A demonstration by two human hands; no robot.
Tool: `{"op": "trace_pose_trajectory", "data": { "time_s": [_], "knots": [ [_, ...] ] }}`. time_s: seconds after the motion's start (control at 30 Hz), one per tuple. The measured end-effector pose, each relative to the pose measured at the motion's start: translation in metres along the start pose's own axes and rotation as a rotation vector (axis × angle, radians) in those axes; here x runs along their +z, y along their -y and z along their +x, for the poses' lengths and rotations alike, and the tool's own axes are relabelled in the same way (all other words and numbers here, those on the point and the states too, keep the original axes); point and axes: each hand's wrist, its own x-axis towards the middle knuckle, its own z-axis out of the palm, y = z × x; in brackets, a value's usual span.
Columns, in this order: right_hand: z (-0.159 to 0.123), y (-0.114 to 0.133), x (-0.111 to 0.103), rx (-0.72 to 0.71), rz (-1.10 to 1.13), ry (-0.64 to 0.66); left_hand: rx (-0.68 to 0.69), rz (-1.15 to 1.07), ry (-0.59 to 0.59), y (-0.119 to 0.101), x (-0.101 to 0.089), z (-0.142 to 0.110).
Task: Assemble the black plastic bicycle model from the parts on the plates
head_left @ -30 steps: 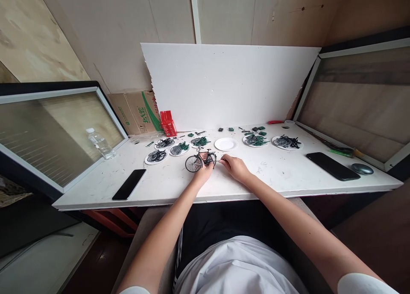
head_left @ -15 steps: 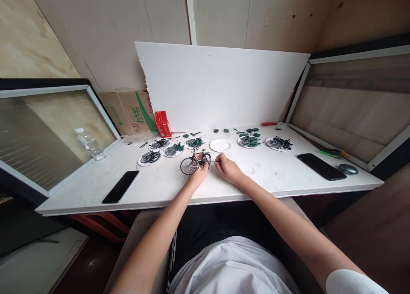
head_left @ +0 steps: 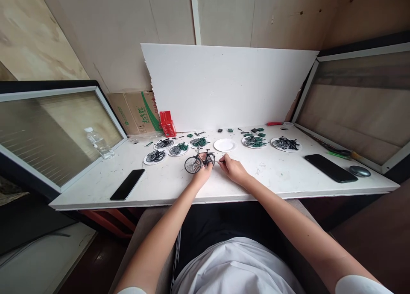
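A small black model bicycle is held upright just above the white table, its front wheel to the left. My left hand is closed around its frame near the rear wheel, and the fingers are partly hidden behind it. Just to the right, my right hand is closed in a pinch on a thin dark rod. The rod points left at the rear wheel hub; whether its tip touches is too small to tell. A bare white plate lies behind the hands.
Paper plates with black and green parts stand left and right. Small green pieces lie at the back. Phones lie at left and right, a mouse beside one. A bottle and red box stand left.
The whole view has shifted a little, so everything sits slightly farther right. Both hands keep their hold, and the bicycle stays in nearly the same place over the table.
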Motion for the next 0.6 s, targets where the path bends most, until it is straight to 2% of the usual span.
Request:
{"op": "trace_pose_trajectory", "data": {
  "time_s": [0.33,0.6],
  "knots": [
    [0.0,0.004,-0.002,0.05,-0.107,0.02,0.088,0.072,-0.025,0.002,-0.001,0.002],
    [0.002,0.002,-0.003,0.053,-0.118,0.051,0.071,0.096,0.01,-0.011,-0.004,-0.001]
  ]
}}
